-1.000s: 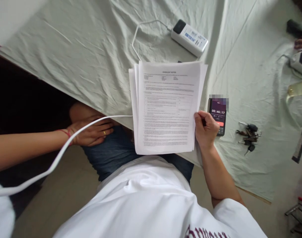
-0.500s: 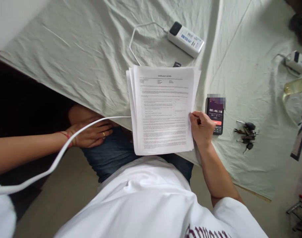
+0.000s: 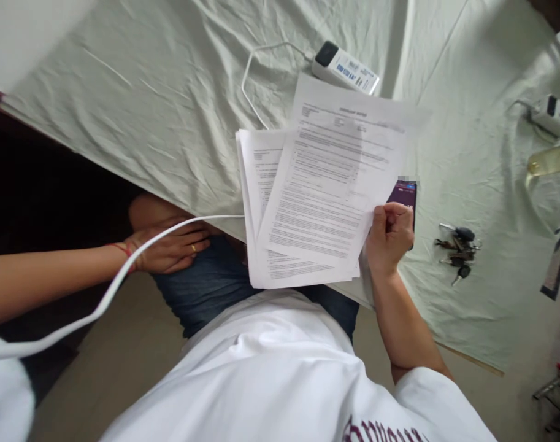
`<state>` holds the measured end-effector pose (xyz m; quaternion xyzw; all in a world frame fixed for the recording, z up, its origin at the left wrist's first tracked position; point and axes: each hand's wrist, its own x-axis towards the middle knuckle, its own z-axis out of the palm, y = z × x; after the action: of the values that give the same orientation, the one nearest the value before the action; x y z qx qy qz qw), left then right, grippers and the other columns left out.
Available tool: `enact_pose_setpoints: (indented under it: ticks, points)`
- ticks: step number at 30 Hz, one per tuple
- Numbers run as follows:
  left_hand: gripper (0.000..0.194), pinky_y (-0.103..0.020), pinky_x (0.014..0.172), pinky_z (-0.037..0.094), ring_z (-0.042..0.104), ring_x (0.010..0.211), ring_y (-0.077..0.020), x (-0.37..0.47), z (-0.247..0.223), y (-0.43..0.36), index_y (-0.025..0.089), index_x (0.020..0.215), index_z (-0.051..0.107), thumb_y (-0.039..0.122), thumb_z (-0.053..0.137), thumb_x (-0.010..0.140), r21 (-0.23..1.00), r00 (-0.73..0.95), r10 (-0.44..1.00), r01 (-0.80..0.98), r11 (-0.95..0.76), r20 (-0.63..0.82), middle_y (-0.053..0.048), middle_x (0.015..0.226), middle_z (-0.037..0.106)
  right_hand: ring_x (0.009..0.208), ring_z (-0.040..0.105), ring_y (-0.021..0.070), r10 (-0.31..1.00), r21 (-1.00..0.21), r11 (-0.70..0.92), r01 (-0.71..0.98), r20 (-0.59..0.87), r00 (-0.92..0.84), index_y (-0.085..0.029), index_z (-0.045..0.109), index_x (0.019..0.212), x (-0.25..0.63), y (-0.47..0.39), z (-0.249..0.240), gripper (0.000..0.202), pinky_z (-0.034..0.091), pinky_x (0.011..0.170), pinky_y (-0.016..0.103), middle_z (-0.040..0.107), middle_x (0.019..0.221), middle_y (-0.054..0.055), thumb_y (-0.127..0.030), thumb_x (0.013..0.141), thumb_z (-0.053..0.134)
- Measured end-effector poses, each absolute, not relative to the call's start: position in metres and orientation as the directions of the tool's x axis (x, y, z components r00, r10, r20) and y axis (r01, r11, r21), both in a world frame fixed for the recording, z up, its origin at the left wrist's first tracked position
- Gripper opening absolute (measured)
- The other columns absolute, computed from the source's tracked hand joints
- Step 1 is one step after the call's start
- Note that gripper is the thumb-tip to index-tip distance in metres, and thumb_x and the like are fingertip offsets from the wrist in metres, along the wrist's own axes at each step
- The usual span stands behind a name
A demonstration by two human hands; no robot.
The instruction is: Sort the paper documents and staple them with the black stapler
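Observation:
My right hand [image 3: 390, 236] pinches the right edge of a printed sheet of paper [image 3: 321, 184], which is tilted clockwise and lifted partly off a stack of papers [image 3: 254, 202]. The stack lies at the front edge of the table, with its lower part reaching over toward my lap. Below the sheet's top corner, part of the power bank is covered. A phone [image 3: 409, 195] lies behind my right hand, mostly hidden by it and the sheet. My left hand [image 3: 173, 247] rests flat on my thigh, fingers stretched out, a ring on one finger.
A white power bank [image 3: 346, 67] with a cable lies beyond the papers. To the right are a bunch of keys [image 3: 461, 252], a second white device [image 3: 553, 116] and a bottle of pale yellow liquid [image 3: 551, 161]. A thick white cable [image 3: 118, 282] crosses over my left wrist.
My right hand has moved slightly right and up, pulling the top sheet off to the right and turning it clockwise. The sheet beneath now shows. My left hand has stayed still.

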<state>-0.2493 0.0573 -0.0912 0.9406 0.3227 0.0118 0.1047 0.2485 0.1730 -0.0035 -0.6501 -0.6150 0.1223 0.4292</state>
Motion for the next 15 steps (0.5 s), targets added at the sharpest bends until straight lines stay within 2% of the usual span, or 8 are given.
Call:
enact_pose_setpoints:
  ticks: [3, 5, 11, 15]
  points:
    - [0.033, -0.05, 0.124, 0.039, 0.056, 0.138, -0.0316, -0.251, -0.094, 0.056, 0.017, 0.122, 0.076, 0.029, 0.062, 0.095, 0.204, 0.787, 0.615, 0.612, -0.764, -0.057, -0.015, 0.135, 0.072, 0.058, 0.053, 0.0114, 0.94, -0.771, 0.107, 0.627, 0.283, 0.189, -0.021, 0.064, 0.11, 0.253, 0.176, -0.011, 0.032, 0.046, 0.06, 0.027, 0.065, 0.075, -0.003, -0.049, 0.095, 0.065]
    - [0.033, -0.051, 0.125, 0.039, 0.057, 0.137, -0.0312, -0.252, -0.096, 0.055, 0.016, 0.122, 0.076, 0.029, 0.063, 0.094, 0.206, 0.784, 0.619, 0.613, -0.763, -0.041, -0.015, 0.135, 0.072, 0.06, 0.055, 0.0117, 0.953, -0.775, 0.114, 0.621, 0.263, 0.153, -0.02, 0.067, 0.109, 0.253, 0.175, -0.013, 0.032, 0.046, 0.06, 0.027, 0.067, 0.078, -0.001, -0.049, 0.095, 0.066]
    - [0.032, -0.052, 0.122, 0.041, 0.056, 0.137, -0.0312, -0.252, -0.095, 0.055, 0.014, 0.123, 0.075, 0.025, 0.062, 0.095, 0.158, 0.803, 0.593, 0.594, -0.789, -0.054, -0.016, 0.132, 0.073, 0.062, 0.05, 0.0127, 0.855, -0.703, 0.182, 0.687, 0.458, 0.243, -0.02, 0.068, 0.096, 0.247, 0.167, 0.004, 0.028, 0.044, 0.061, 0.028, 0.057, 0.073, -0.001, -0.047, 0.1, 0.062]
    - [0.033, -0.05, 0.121, 0.042, 0.054, 0.14, -0.0306, -0.255, -0.098, 0.054, 0.013, 0.125, 0.073, 0.022, 0.063, 0.095, 0.155, 0.813, 0.582, 0.577, -0.802, -0.016, -0.016, 0.133, 0.072, 0.066, 0.051, 0.0146, 0.803, -0.708, 0.163, 0.687, 0.5, 0.325, -0.021, 0.064, 0.097, 0.248, 0.166, 0.009, 0.032, 0.044, 0.063, 0.03, 0.053, 0.076, 0.0, -0.052, 0.101, 0.06]
